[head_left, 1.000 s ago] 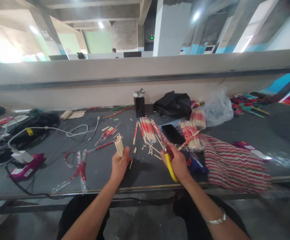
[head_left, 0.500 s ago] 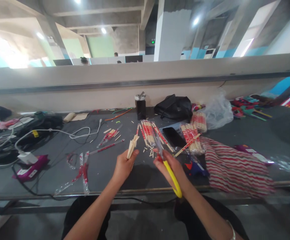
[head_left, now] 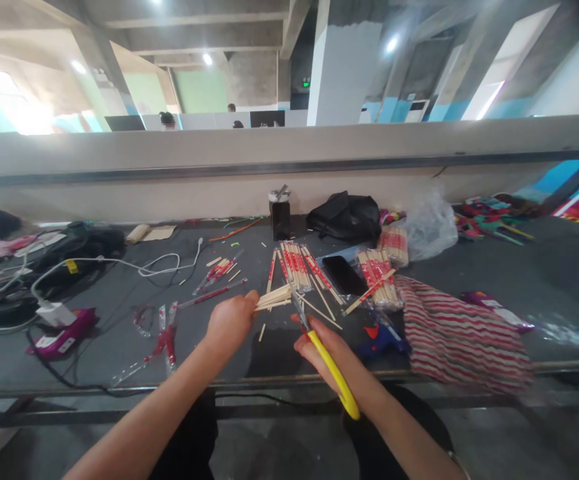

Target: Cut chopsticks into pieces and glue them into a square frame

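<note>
My left hand point(head_left: 232, 325) is closed around a bundle of pale wooden chopsticks point(head_left: 275, 298), whose free ends point right. In my right hand point(head_left: 326, 350) is a pair of scissors point(head_left: 336, 377) with yellow handles and grey blades. The blades reach up to the right ends of the bundle; whether they touch is too small to tell. Beyond my hands lie paired chopsticks in red-printed clear sleeves point(head_left: 296, 267). A short cut piece of stick point(head_left: 262, 332) rests on the dark table just below the bundle.
To the right are a phone point(head_left: 343, 275), a wrapped chopstick pack point(head_left: 376, 277), a blue glue gun point(head_left: 384, 339) and striped cloth point(head_left: 462, 333). A black cup point(head_left: 280, 220) and black bag point(head_left: 346, 217) stand behind. Torn sleeves point(head_left: 166, 337) and a white cable point(head_left: 119, 265) lie left.
My left hand has turned the bundle from nearly upright to pointing right. The scissors have moved slightly left and down, and their blades now meet the bundle's ends in view.
</note>
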Tool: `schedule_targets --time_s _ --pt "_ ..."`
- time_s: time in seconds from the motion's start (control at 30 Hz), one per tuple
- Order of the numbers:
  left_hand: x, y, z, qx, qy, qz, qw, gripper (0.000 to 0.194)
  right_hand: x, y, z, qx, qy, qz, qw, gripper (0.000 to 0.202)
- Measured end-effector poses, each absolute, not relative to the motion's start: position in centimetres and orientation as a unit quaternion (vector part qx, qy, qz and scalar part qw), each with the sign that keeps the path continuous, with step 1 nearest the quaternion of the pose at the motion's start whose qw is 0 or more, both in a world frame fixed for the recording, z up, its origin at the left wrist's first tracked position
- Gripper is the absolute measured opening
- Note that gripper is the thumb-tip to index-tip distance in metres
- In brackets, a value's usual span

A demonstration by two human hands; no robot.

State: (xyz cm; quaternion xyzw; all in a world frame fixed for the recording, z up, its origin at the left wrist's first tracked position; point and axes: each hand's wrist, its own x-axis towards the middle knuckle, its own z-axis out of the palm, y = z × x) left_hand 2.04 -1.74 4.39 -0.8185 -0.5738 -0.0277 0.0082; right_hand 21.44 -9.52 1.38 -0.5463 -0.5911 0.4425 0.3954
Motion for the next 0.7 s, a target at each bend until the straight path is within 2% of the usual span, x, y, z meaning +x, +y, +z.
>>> schedule_targets --time_s 0.33,0.7 --pt "3.5 -1.4 5.4 -0.837 -0.542 0.011 0.067 0.021 21.6 -9.2 1.8 -0.552 -0.558 0.463 0.412 0.043" --pt "3.9 -1.3 6.8 -0.846 -0.525 0.038 0.085 0.020 21.2 -9.2 3.2 -0.580 -0.482 0.517 0.405 0.045"
